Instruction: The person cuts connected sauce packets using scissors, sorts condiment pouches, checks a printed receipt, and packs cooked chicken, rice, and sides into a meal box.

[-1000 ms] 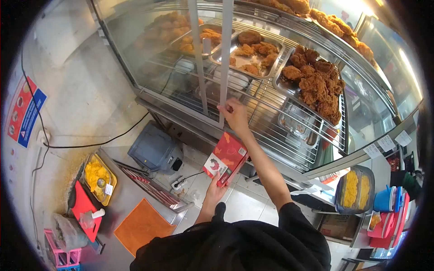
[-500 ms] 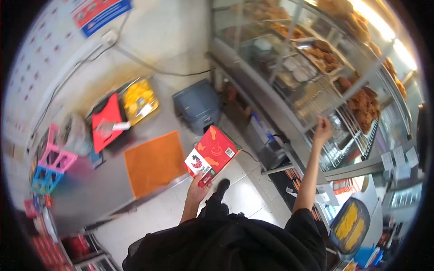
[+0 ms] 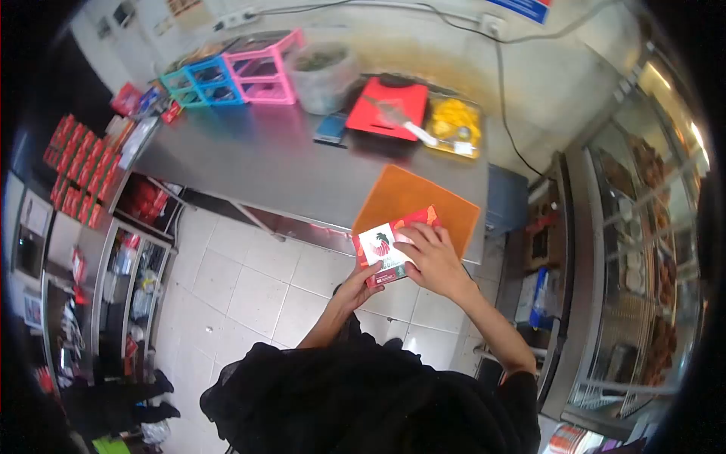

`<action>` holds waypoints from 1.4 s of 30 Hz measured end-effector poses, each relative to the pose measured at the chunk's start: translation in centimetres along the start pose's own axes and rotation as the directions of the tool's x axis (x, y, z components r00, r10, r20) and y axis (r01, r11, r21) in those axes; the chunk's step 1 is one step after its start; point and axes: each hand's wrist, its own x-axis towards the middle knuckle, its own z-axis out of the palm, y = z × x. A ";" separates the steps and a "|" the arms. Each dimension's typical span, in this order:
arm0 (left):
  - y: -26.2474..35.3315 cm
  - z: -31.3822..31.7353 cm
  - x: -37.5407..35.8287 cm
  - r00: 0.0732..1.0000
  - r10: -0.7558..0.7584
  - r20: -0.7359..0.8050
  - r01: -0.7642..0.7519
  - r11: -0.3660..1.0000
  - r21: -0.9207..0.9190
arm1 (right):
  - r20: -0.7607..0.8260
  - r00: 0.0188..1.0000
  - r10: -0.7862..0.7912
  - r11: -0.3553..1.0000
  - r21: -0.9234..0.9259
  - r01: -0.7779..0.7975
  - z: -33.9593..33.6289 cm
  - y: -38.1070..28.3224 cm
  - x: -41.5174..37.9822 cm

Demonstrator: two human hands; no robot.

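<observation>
A red and white cardboard food box (image 3: 376,244) with a printed logo is in front of me, above the near edge of the steel table. My left hand (image 3: 352,288) grips its lower left side, the thumb on the printed face. Over the box's right part lies my right hand (image 3: 436,259), fingers bent across the top and thumb against the face; part of the box is hidden under it. Just behind the box, an orange mat (image 3: 393,194) covers the table's front right corner.
On the steel table (image 3: 257,155) stand pink and blue racks (image 3: 261,72), a clear tub (image 3: 325,79), a red cutting board (image 3: 378,110) with a white-handled utensil, and a tray of yellow food (image 3: 457,125). A glass cabinet (image 3: 612,303) stands right. Someone's dark-clothed legs (image 3: 125,401) show lower left.
My view has turned left, from the glass cabinet toward the steel table. My right hand has come from the cabinet onto the box, which my left hand still holds.
</observation>
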 end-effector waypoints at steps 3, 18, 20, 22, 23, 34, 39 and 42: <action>4.6 -5.8 1.2 0.994 0.109 -0.010 -0.108 0.992 0.064 | 0.165 0.979 -0.121 0.992 0.002 0.123 6.1 1.2 6.7; 24.5 -29.2 13.7 0.999 0.025 -0.046 -0.008 0.942 0.336 | 0.516 0.855 0.056 0.998 -0.046 -0.037 27.2 4.3 29.8; 25.5 -31.0 14.5 0.980 -0.055 -0.190 0.143 0.863 0.484 | 0.516 0.854 0.062 0.996 -0.086 -0.020 28.6 4.7 30.3; 25.7 -32.7 14.0 0.951 -0.112 -0.289 0.248 0.837 0.488 | 0.522 0.851 0.059 0.990 -0.137 0.015 30.0 4.9 29.8; 26.0 -32.6 13.1 0.906 0.077 -0.415 0.218 0.756 0.617 | 0.489 0.872 -0.027 0.979 -0.163 0.121 31.3 5.8 29.6; 32.1 -23.2 2.3 0.825 0.471 -0.314 -0.383 0.872 0.304 | 0.100 0.959 0.263 0.935 0.220 -0.280 26.1 11.3 36.6; 32.7 -21.5 2.5 0.850 0.483 -0.211 -0.411 0.858 0.309 | -0.122 0.977 0.173 0.980 -0.079 -0.184 28.0 13.8 37.6; 32.9 -20.6 2.3 0.860 0.486 -0.157 -0.427 0.853 0.298 | -0.116 0.965 0.233 0.960 -0.132 -0.248 28.6 13.7 36.9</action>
